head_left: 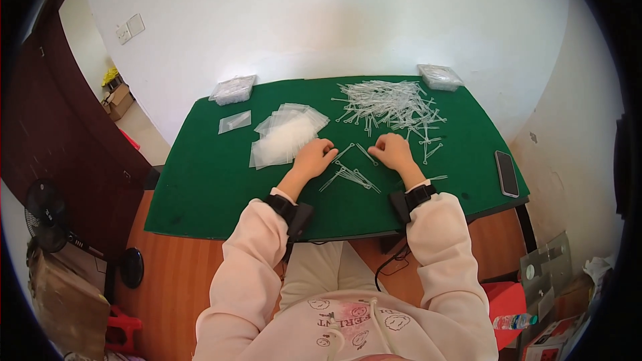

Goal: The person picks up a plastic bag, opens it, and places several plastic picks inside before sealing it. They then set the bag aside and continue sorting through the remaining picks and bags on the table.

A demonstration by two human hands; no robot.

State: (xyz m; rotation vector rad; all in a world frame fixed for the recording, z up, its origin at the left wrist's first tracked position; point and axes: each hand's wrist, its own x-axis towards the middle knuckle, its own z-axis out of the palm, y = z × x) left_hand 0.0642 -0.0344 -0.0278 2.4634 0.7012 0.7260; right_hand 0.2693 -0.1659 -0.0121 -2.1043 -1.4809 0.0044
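My left hand (315, 159) is curled with its fingertips pinched on the end of a clear plastic stick with a looped tip (345, 152). Opposite it, my right hand (393, 151) is also closed, its fingertips on another clear plastic stick (365, 154). Just below both hands, several similar sticks lie crossed in a small group (352, 178) on the green tabletop. A spread stack of clear plastic bags (284, 139) sits beyond and left of my left hand. Past my right hand is a large loose heap of clear sticks (384, 101).
A filled bag (235, 122) lies left of the stack. Clear packed boxes stand at the far left (233, 89) and far right (441, 77) of the green table (207, 194). A phone (507, 174) rests near the right edge. A white wall (301, 20) borders the back.
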